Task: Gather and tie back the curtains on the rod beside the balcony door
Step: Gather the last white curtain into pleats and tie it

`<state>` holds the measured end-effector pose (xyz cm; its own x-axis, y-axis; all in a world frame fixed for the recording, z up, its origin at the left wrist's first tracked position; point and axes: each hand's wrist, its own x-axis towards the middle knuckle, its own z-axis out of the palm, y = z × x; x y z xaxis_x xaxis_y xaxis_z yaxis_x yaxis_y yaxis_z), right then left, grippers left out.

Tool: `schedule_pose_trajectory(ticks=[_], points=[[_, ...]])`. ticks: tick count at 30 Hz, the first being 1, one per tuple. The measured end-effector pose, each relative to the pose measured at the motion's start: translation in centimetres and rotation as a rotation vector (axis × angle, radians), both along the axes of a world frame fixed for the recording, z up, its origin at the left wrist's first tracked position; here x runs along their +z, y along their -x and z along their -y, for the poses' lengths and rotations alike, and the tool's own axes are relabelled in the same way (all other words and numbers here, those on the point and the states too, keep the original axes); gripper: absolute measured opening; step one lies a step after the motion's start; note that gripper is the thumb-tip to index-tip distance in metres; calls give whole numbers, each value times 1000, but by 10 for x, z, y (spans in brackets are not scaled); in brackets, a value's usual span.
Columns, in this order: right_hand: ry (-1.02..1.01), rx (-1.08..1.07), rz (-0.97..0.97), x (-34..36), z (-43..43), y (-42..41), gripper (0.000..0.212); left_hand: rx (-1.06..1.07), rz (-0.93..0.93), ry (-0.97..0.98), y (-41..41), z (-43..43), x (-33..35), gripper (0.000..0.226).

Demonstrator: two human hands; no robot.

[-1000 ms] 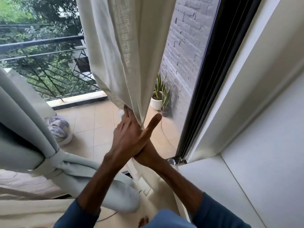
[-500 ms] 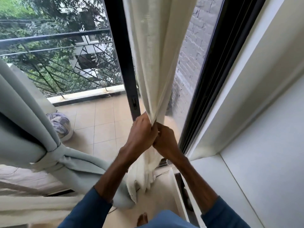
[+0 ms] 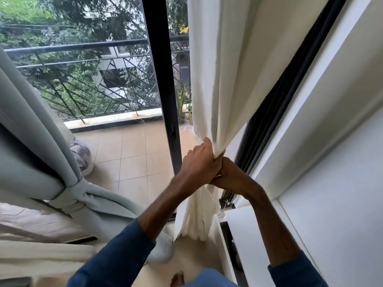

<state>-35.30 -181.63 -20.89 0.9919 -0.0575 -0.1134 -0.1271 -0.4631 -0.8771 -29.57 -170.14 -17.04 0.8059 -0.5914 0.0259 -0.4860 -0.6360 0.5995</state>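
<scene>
A cream curtain (image 3: 223,65) hangs beside the black balcony door frame (image 3: 163,79). It is bunched into a narrow bundle at waist height, with its tail (image 3: 196,216) dropping to the floor. My left hand (image 3: 199,162) is clenched round the bundle from the left. My right hand (image 3: 232,177) grips it from the right, just below, touching the left hand. A pale blue-grey curtain (image 3: 27,129) on the left is tied back with a knotted band (image 3: 68,197) of the same cloth. The rod is out of view.
A white wall and ledge (image 3: 331,141) close the right side. A low white cabinet (image 3: 248,235) stands by my right arm. Outside lie the tiled balcony floor (image 3: 132,154), an iron railing (image 3: 83,79), potted plants (image 3: 182,108) and a patterned bundle (image 3: 80,156). My bare foot (image 3: 177,279) shows below.
The cream curtain was drawn rightwards toward the wall, uncovering the door frame and more railing. Both hands went from an open grasp to tight fists round the gathered cloth.
</scene>
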Motion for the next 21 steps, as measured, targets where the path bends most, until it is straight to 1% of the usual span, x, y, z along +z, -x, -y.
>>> schedule_pose_trajectory(ticks=[2,3,6,7,9,11,13,16,17,18,21], points=[[-52,67,-30,-1,1,3,46,54,26,36,-9,-1,-1,23],[-91,68,-39,-3,1,5,51,83,-16,51,-12,-3,2,22],[-187,59,-47,-6,6,12,72,156,-117,126,-28,-7,0,40],[-238,57,-51,-6,8,13,71,167,-134,125,-30,-9,0,43],[-387,20,-66,-7,13,15,58,151,-139,117,-33,-10,0,44],[-483,-41,-32,-6,15,14,44,129,-106,79,-33,-10,-1,44],[-451,-96,37,-4,11,10,36,108,-49,26,-33,-9,-2,46],[-136,-156,181,0,2,4,29,79,-82,29,-34,-6,-3,44],[-70,-159,218,2,-2,3,30,92,-89,46,-34,-7,-2,43],[-57,-160,235,4,-4,2,32,105,-76,62,-36,-7,-2,42],[-126,-169,240,7,-8,1,37,124,-22,63,-37,-9,0,38]])
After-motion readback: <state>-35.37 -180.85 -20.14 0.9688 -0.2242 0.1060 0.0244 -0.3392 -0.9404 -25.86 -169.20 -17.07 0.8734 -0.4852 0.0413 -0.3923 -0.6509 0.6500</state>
